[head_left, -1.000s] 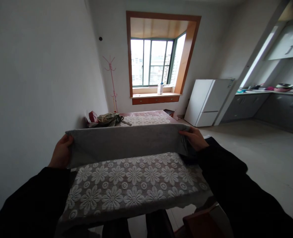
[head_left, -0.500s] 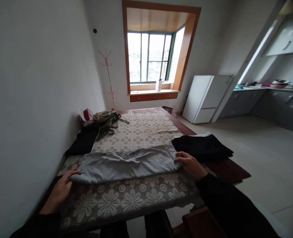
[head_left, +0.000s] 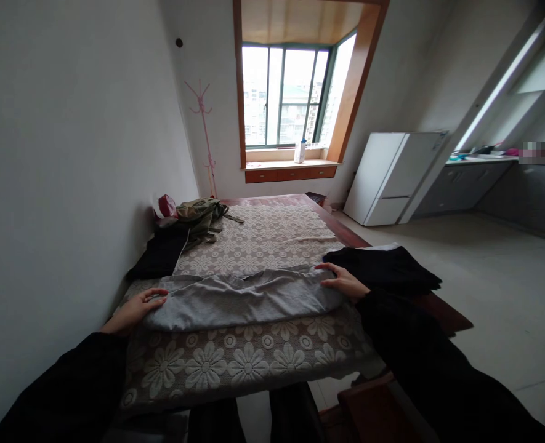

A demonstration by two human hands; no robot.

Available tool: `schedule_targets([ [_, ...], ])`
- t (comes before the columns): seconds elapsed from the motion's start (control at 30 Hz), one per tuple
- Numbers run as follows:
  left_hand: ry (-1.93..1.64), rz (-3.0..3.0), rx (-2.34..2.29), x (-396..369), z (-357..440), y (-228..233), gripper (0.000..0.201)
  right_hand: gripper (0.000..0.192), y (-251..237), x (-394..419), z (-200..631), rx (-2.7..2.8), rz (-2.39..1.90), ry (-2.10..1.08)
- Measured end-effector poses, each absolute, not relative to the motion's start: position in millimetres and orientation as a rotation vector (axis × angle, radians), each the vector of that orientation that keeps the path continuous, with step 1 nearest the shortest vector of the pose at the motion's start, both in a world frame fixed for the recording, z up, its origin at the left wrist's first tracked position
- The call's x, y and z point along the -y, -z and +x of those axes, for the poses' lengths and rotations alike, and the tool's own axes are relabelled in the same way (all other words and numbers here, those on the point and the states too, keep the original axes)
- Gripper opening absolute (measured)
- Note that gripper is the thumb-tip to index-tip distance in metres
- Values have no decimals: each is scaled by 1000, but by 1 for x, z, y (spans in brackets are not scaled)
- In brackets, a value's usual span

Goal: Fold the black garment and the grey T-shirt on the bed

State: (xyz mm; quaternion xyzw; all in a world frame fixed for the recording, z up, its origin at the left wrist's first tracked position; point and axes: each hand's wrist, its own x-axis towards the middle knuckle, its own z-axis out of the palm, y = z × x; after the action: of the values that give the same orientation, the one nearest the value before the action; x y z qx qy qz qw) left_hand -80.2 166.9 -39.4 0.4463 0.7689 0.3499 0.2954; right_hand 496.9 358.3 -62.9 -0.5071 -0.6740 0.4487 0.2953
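A grey garment, folded into a long wrinkled strip, lies across the near part of a flower-patterned tablecloth. At its left end my left hand rests with fingers stretched over the cloth. My right hand touches the upper right end, thumb and forefinger apart. Part of each hand's contact with the fabric is hidden. Just beyond my right hand sits a stack of folded black clothes, with a strip of white showing at its back edge.
Along the left wall lie a black folded cloth, a green backpack and a red and white item. Farther off stand a pink coat rack and a white fridge. A brown stool or chair is below the near edge.
My left hand has moved from the lower left corner up onto the garment's left end. My right hand has shifted to the upper right edge. The view has tilted slightly.
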Motion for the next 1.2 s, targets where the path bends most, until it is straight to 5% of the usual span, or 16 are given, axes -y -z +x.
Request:
schedule_targets([
  [0.3, -1272, 915, -1888, -123, -48, 12, 68, 67, 61, -349, 507, 1666, -1254, -1188],
  [0.47, -1342, 793, -1914, -90, -27, -9, 67, 55, 29, -351, 506, 1765, -1195, -1110],
  [0.77, -1265, 637, -1916, -26, -33, 53, 79, 60, 55, -319, 522, 1888, -1316, -1039],
  [0.93, -1252, 597, -1660, -20, -40, 52, 95, 63, 53, -311, 515, 2101, -1278, -745],
  [1.2, -1402, 579, -1664, 20, 19, 62, 126, 74, -29, -357, 469, 2462, -763, -275],
])
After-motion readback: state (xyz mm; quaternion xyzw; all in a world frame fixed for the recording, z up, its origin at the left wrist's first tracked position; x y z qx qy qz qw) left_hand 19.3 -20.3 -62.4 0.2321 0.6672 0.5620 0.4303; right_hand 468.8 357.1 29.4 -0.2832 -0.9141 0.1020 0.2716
